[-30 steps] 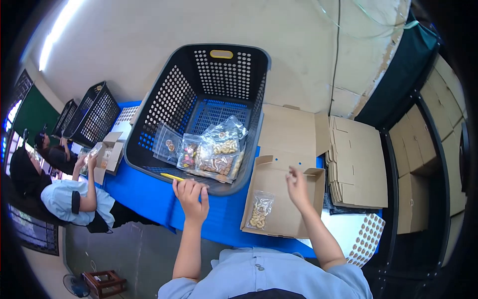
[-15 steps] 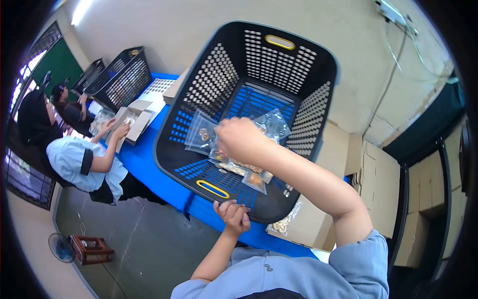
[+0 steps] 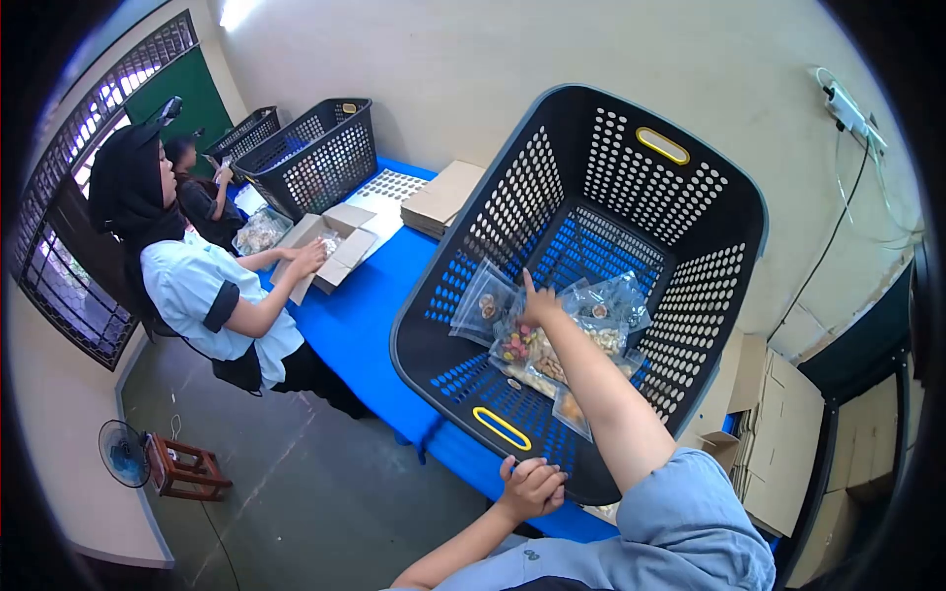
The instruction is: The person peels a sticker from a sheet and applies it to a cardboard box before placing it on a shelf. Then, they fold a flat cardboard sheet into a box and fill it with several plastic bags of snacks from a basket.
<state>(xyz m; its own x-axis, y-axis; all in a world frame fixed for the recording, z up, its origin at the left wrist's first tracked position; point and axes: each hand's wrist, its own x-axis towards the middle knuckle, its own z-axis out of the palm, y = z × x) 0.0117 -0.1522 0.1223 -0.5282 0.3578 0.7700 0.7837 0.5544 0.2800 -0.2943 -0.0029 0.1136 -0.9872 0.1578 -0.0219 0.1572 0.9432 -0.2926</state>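
A large black plastic basket with round holes stands tilted before me. My left hand is curled over its near rim, below the yellow-edged handle slot. Inside the basket is my right hand, index finger stretched out and nothing visible in its grasp. Beneath and beside it lie several clear bags of snacks: a bag with red and green pieces, a flat clear bag with a round label to its left, and a small bag with orange contents nearer me. My right forearm hides part of the pile.
On the left a co-worker has both hands at an open cardboard box. Another black basket, a sticker sheet and stacked flat cardboard are on the blue-covered table. Folded cartons stand at right.
The view has shifted, so the basket appears lower and further right. My right hand has gone from bent fingers over the bags to an extended index finger. My left hand stays on the rim.
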